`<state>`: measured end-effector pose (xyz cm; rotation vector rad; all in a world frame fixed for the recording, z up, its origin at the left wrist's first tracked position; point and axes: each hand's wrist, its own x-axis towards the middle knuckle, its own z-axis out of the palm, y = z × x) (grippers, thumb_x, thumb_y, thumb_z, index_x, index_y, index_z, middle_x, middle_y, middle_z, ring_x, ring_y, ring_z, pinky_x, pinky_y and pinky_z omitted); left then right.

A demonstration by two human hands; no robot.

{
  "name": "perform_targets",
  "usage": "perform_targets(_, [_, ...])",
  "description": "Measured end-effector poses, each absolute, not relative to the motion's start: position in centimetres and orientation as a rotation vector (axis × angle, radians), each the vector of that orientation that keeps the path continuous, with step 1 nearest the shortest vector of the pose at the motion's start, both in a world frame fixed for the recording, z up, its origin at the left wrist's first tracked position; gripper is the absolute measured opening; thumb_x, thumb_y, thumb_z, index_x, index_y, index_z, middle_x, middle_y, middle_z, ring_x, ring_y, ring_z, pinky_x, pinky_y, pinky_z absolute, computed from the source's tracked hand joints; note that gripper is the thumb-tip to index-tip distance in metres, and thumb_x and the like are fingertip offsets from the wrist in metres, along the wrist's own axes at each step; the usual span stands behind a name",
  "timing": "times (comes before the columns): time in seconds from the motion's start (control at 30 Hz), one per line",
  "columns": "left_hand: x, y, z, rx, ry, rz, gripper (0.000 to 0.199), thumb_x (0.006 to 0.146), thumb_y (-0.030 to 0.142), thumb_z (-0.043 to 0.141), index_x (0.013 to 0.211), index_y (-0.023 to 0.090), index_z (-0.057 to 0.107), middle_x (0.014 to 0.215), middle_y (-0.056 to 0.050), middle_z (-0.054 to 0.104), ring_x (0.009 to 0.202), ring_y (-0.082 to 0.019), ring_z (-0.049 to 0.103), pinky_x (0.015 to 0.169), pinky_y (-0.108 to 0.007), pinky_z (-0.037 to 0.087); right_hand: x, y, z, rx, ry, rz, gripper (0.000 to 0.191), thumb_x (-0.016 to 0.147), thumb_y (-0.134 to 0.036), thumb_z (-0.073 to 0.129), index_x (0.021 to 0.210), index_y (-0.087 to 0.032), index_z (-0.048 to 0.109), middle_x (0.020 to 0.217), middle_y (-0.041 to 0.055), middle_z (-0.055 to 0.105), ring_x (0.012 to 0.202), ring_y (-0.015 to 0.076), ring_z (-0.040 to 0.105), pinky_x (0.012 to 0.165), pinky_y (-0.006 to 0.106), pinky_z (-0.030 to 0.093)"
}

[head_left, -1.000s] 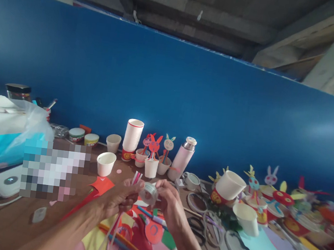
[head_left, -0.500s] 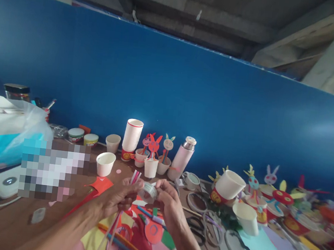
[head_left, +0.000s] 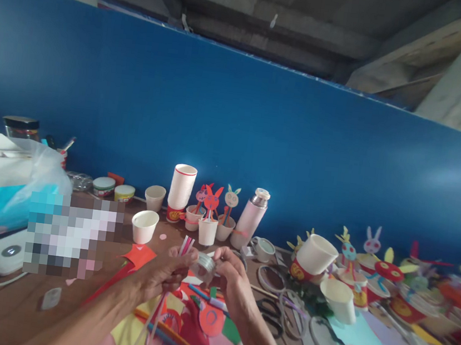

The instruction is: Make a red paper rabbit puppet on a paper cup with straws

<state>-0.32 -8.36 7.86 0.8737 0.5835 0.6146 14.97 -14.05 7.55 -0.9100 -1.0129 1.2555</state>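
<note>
A roll of clear tape (head_left: 204,267) is between my two hands above the table's middle. My left hand (head_left: 172,269) is closed around several thin pink and white strips (head_left: 187,245), and its fingertips touch the roll's left side. The strips' long ends hang down below that hand. On the roll's right side, my right hand (head_left: 232,268) pinches at its edge with thumb and finger; whether a tape end is between them is too small to tell. Beneath both hands lie coloured papers, orange and blue pens (head_left: 176,338) and a round orange-red paper piece (head_left: 211,319).
Behind stand paper cups (head_left: 145,227), a cup stack (head_left: 182,186), rabbit figures in cups (head_left: 208,231) and a pink flask (head_left: 250,219). Black-handled scissors (head_left: 270,316), a tipped cup (head_left: 338,300) and more figures sit right. A power bank (head_left: 4,251) and plastic bag (head_left: 45,172) are left.
</note>
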Motion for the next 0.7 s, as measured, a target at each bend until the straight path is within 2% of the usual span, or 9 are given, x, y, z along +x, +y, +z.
perform_targets(0.2, [-0.7, -8.3, 7.7, 0.875, 0.589, 0.615, 0.030, 0.083, 0.029, 0.048, 0.110, 0.015, 0.050, 0.109, -0.008, 0.053, 0.090, -0.018, 0.055, 0.075, -0.038, 0.047, 14.9, -13.8, 7.2, -0.919, -1.003, 1.251, 0.015, 0.063, -0.011, 0.042, 0.075, -0.018, 0.048, 0.063, -0.0025, 0.052, 0.055, 0.0100, 0.050, 0.051, 0.022, 0.046])
perform_targets(0.27, [-0.7, -8.1, 7.6, 0.879, 0.591, 0.604, 0.026, 0.081, 0.031, 0.052, 0.100, 0.014, 0.054, 0.087, -0.004, 0.059, 0.067, -0.011, 0.057, 0.058, -0.026, 0.049, 14.8, -13.8, 7.1, -0.919, -0.992, 1.245, 0.013, 0.063, -0.012, 0.044, 0.074, -0.018, 0.047, 0.063, -0.0029, 0.051, 0.055, 0.0096, 0.049, 0.051, 0.022, 0.047])
perform_targets(0.37, [-0.5, -7.7, 7.4, 0.893, 0.573, 0.570, 0.027, 0.069, 0.037, 0.065, 0.080, 0.014, 0.054, 0.041, 0.010, 0.038, 0.030, 0.000, 0.025, 0.030, -0.012, 0.019, 14.8, -13.7, 7.0, -0.924, -0.972, 1.227, 0.013, 0.062, -0.012, 0.048, 0.072, -0.018, 0.047, 0.063, -0.0038, 0.049, 0.056, 0.0092, 0.048, 0.051, 0.022, 0.047])
perform_targets(0.4, [-0.4, -7.6, 7.4, 0.896, 0.563, 0.561, 0.030, 0.065, 0.038, 0.068, 0.077, 0.015, 0.053, 0.037, 0.013, 0.029, 0.029, 0.001, 0.016, 0.029, -0.013, 0.010, 14.8, -13.7, 7.0, -0.924, -0.969, 1.228, 0.013, 0.062, -0.012, 0.049, 0.072, -0.018, 0.048, 0.063, -0.0039, 0.049, 0.057, 0.0092, 0.048, 0.052, 0.022, 0.048])
perform_targets(0.47, [-0.3, -7.4, 7.3, 0.899, 0.542, 0.553, 0.033, 0.063, 0.040, 0.068, 0.077, 0.014, 0.053, 0.035, 0.014, 0.023, 0.029, 0.001, 0.010, 0.030, -0.014, 0.004, 14.9, -13.7, 7.1, -0.914, -0.965, 1.255, 0.012, 0.062, -0.013, 0.049, 0.073, -0.018, 0.048, 0.063, -0.0036, 0.049, 0.057, 0.0096, 0.049, 0.052, 0.022, 0.048])
perform_targets(0.53, [-0.3, -7.4, 7.3, 0.899, 0.544, 0.550, 0.033, 0.064, 0.040, 0.068, 0.079, 0.014, 0.053, 0.036, 0.013, 0.025, 0.029, 0.001, 0.013, 0.029, -0.013, 0.006, 15.0, -13.7, 7.2, -0.894, -0.956, 1.297, 0.012, 0.062, -0.013, 0.048, 0.073, -0.018, 0.048, 0.063, -0.0034, 0.050, 0.058, 0.0101, 0.049, 0.053, 0.023, 0.048])
perform_targets(0.6, [-0.4, -7.5, 7.3, 0.894, 0.563, 0.561, 0.030, 0.070, 0.037, 0.064, 0.084, 0.013, 0.055, 0.044, 0.009, 0.040, 0.032, -0.001, 0.030, 0.031, -0.012, 0.022, 15.1, -13.8, 7.2, -0.878, -0.963, 1.316, 0.012, 0.063, -0.014, 0.048, 0.075, -0.019, 0.048, 0.066, -0.0027, 0.051, 0.058, 0.0110, 0.051, 0.053, 0.024, 0.048])
perform_targets(0.67, [-0.5, -7.6, 7.4, 0.886, 0.582, 0.582, 0.027, 0.078, 0.033, 0.056, 0.096, 0.013, 0.055, 0.072, -0.001, 0.058, 0.054, -0.008, 0.053, 0.047, -0.021, 0.044, 15.2, -13.8, 7.3, -0.876, -0.998, 1.296, 0.012, 0.065, -0.017, 0.048, 0.077, -0.019, 0.047, 0.069, -0.0018, 0.053, 0.058, 0.0116, 0.051, 0.052, 0.024, 0.048])
perform_targets(0.7, [-0.5, -7.7, 7.4, 0.882, 0.586, 0.593, 0.027, 0.081, 0.031, 0.052, 0.102, 0.014, 0.053, 0.089, -0.005, 0.059, 0.071, -0.013, 0.057, 0.060, -0.028, 0.049, 15.2, -13.9, 7.3, -0.881, -1.020, 1.279, 0.011, 0.066, -0.017, 0.049, 0.077, -0.019, 0.047, 0.070, -0.0014, 0.053, 0.058, 0.0116, 0.051, 0.051, 0.024, 0.047])
